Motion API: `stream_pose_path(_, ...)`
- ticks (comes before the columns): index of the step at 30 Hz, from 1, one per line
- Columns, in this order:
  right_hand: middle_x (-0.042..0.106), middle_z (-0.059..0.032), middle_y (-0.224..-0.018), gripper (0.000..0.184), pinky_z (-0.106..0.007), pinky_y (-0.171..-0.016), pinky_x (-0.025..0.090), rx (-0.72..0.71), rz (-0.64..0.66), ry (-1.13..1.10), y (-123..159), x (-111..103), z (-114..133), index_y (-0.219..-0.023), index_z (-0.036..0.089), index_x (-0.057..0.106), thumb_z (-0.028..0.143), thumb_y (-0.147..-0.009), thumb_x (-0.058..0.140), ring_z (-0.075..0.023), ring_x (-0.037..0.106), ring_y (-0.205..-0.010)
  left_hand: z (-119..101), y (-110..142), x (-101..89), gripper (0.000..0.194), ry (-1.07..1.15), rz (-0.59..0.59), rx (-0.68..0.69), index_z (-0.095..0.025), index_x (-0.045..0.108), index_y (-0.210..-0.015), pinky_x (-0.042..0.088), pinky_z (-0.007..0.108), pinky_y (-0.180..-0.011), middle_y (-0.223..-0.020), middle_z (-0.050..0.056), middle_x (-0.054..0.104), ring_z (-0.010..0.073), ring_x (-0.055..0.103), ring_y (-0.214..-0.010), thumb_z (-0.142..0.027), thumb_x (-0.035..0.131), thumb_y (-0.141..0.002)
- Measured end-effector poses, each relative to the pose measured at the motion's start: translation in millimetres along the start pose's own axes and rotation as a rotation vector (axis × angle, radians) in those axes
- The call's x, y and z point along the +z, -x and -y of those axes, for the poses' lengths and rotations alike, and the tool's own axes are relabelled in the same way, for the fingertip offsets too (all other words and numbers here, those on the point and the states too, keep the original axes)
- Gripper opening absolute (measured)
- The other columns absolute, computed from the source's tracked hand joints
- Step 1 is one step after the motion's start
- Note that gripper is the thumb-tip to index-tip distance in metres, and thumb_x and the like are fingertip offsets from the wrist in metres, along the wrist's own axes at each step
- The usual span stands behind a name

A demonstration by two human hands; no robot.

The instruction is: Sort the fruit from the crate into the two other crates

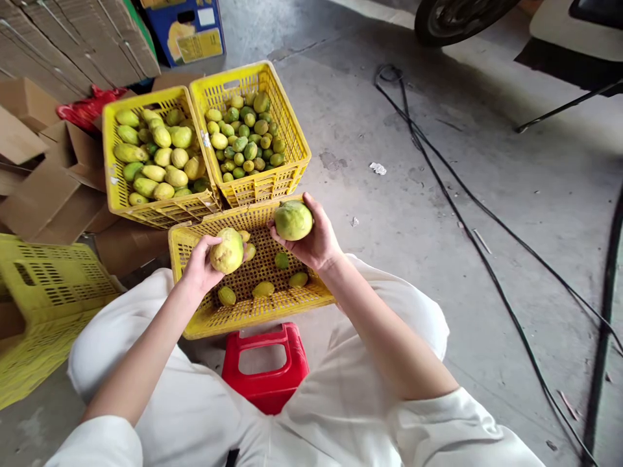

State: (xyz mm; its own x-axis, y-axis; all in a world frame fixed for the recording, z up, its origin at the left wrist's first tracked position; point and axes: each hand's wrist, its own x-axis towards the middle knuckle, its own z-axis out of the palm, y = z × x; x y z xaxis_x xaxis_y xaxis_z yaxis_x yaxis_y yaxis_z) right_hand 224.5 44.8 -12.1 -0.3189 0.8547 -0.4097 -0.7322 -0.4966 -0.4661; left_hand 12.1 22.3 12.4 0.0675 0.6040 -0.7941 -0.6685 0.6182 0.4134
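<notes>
Diffuse, fairly bright; hands [318,243] in focus.
Floor [350,168] far beyond them: bright strip, shade; edges wide-angle stretched.

A long yellow plastic crate [257,312] stood before the person, beyond a red plastic stool [265,390], with a few oval yellow-green fruits [263,289] on its floor and the left hand [199,267] and right hand [320,241] above it. Behind it, side by side, stood two deep yellow plastic crates [267,185] holding more fruits. Brown cardboard boxes [51,201] lay to their left (a blue printed carton [187,32] stood farther back), and a thick black cable [602,344] lay far to the right
</notes>
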Motion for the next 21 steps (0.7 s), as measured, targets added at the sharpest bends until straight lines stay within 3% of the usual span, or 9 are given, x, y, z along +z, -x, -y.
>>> stream_pose_path(4, 0.075, -0.0012, -0.094, 0.042, -0.038, -0.074, 0.069, 0.025, 0.044, 0.046, 6, 5, 2, -0.11, 0.026, 0.054, 0.048, -0.084, 0.079, -0.0232, 0.08, -0.087, -1, 1, 1.6, 0.024, -0.017, -0.018, 0.01, -0.017, 0.07, -0.095, 0.067, 0.038, -0.076, -0.08, 0.01, 0.075, 0.0269, 0.078, -0.084, -0.021, 0.047, -0.089)
stream_pose_path(9, 0.075, -0.0022, -0.098, 0.05, -0.039, -0.077, 0.071, 0.071, 0.108, 0.088, 14, 12, -2, -0.108, 0.025, 0.054, 0.037, -0.074, 0.089, -0.0246, 0.081, -0.088, 1, 2, 2.6, 0.014, 0.052, -0.034, 0.117, -0.02, 0.066, -0.087, 0.066, 0.037, -0.083, -0.077, 0.005, 0.072, 0.024, 0.076, -0.084, -0.022, 0.053, -0.091)
stream_pose_path(14, 0.075, -0.0046, -0.101, 0.046, -0.029, -0.079, 0.069, 0.04, 0.04, 0.098, 12, 13, -5, -0.115, 0.021, 0.055, 0.023, -0.078, 0.082, -0.0207, 0.08, -0.089, 1, 1, 2.2, 0.016, 0.084, -0.057, 0.177, -0.019, 0.065, -0.085, 0.065, 0.039, -0.087, -0.076, 0.006, 0.071, 0.0262, 0.075, -0.091, -0.02, 0.05, -0.09)
stream_pose_path(17, 0.076, -0.0048, -0.095, 0.036, -0.03, -0.078, 0.069, 0.068, -0.011, 0.107, 9, 12, -3, -0.115, 0.021, 0.058, 0.037, -0.087, 0.074, -0.0205, 0.08, -0.085, -2, 2, 1.1, 0.021, 0.076, -0.069, 0.16, -0.019, 0.066, -0.086, 0.066, 0.034, -0.082, -0.076, 0.005, 0.07, 0.0244, 0.075, -0.09, -0.024, 0.047, -0.096)
stream_pose_path(19, 0.077, -0.0073, -0.092, 0.041, -0.031, -0.071, 0.069, 0.094, -0.015, 0.122, 7, 11, -1, -0.112, 0.02, 0.061, 0.054, -0.091, 0.064, -0.0231, 0.079, -0.086, -3, 2, -0.5, 0.024, 0.068, -0.092, 0.131, -0.017, 0.067, -0.091, 0.065, 0.03, -0.073, -0.079, 0.007, 0.071, 0.0239, 0.075, -0.089, -0.028, 0.046, -0.098)
stream_pose_path(21, 0.079, -0.0097, -0.096, 0.046, -0.028, -0.059, 0.065, 0.069, 0.002, 0.154, 7, 11, 1, -0.109, 0.02, 0.064, 0.061, -0.089, 0.059, -0.0254, 0.078, -0.091, -3, 3, -2.6, 0.027, 0.091, -0.089, 0.094, -0.014, 0.067, -0.098, 0.064, 0.027, -0.067, -0.085, 0.01, 0.072, 0.024, 0.075, -0.088, -0.031, 0.046, -0.098)
